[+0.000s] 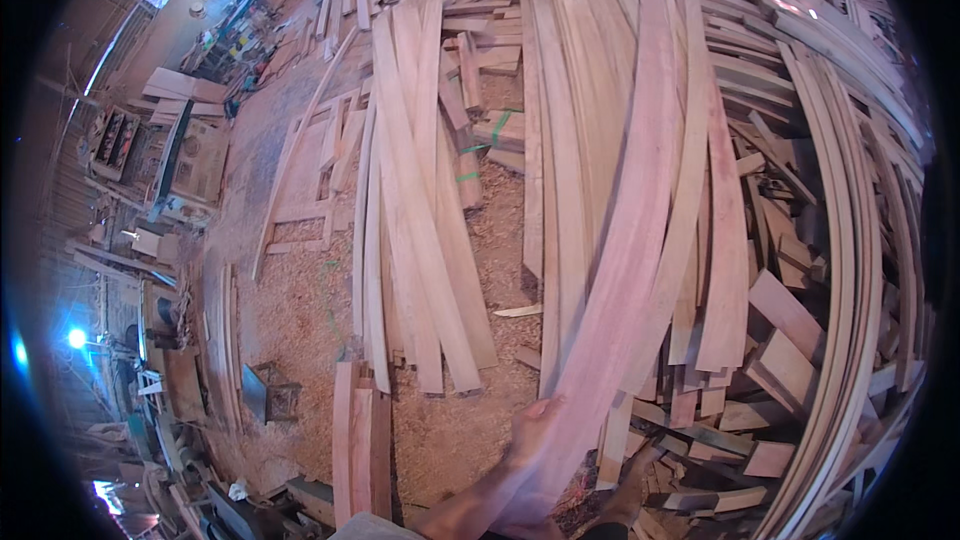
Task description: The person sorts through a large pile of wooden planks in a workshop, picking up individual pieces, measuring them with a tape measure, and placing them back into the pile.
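Note:
A long pinkish plank [625,270] runs from the lower edge, near me, up over the stacked boards toward the far side. My left hand [534,426] is closed on its left edge close to the near end, with the thumb on the upper face. My left forearm comes in from the lower edge. My right hand does not show; the plank's near end runs out at the lower edge. Beneath and beside the plank lie long pale boards [575,160], side by side and partly overlapping. A bare lower leg shows just right of the plank's near end.
Another group of long boards [412,200] lies left of centre on a floor strewn with wood chips [300,330]. Thick timber pieces [361,440] stand at the lower left. Jumbled offcuts [785,370] and long stacked strips [845,270] fill the right. Workbenches [190,170] line the left.

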### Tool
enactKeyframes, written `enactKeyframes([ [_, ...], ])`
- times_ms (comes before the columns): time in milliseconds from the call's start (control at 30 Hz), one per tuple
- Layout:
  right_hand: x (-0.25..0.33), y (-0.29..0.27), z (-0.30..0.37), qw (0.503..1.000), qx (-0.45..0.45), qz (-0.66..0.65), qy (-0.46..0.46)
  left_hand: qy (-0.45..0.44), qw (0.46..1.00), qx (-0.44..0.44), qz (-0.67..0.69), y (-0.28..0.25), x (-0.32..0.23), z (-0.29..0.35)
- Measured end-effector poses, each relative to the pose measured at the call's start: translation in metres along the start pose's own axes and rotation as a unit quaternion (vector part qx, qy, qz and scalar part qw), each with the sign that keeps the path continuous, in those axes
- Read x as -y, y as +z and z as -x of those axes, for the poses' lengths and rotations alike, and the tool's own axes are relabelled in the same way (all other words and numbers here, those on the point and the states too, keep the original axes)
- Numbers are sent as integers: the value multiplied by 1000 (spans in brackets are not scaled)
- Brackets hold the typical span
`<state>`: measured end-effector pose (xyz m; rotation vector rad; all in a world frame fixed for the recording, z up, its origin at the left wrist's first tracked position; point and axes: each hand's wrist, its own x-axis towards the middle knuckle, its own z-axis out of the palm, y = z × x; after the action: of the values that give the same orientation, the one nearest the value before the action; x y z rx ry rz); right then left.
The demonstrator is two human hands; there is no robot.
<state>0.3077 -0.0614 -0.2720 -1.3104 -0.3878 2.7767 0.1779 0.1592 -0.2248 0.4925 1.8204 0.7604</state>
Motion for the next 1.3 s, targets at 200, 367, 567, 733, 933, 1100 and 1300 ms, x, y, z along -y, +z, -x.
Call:
enactKeyframes([
  [200,-14,30,-50,994,83,66,15,-27,989,-108,101,-72,-34,-2],
  [367,52,45,-87,976,126,176,37,84,959,-248,108,-128,-15,-71],
  [567,176,-63,-165,861,-353,310,-193,90,953,-265,-114,-304,41,-220],
  [733,283,-170,-202,674,-652,319,-137,125,925,-230,-274,-351,120,-208],
  [933,335,-188,-225,664,-644,371,-81,-75,989,21,-127,-195,205,-75],
  [1100,342,-183,-178,729,-587,345,-70,-44,983,170,-51,-79,203,-35],
  [1300,296,-150,-23,720,-575,384,-64,-8,981,192,17,24,100,-107],
])
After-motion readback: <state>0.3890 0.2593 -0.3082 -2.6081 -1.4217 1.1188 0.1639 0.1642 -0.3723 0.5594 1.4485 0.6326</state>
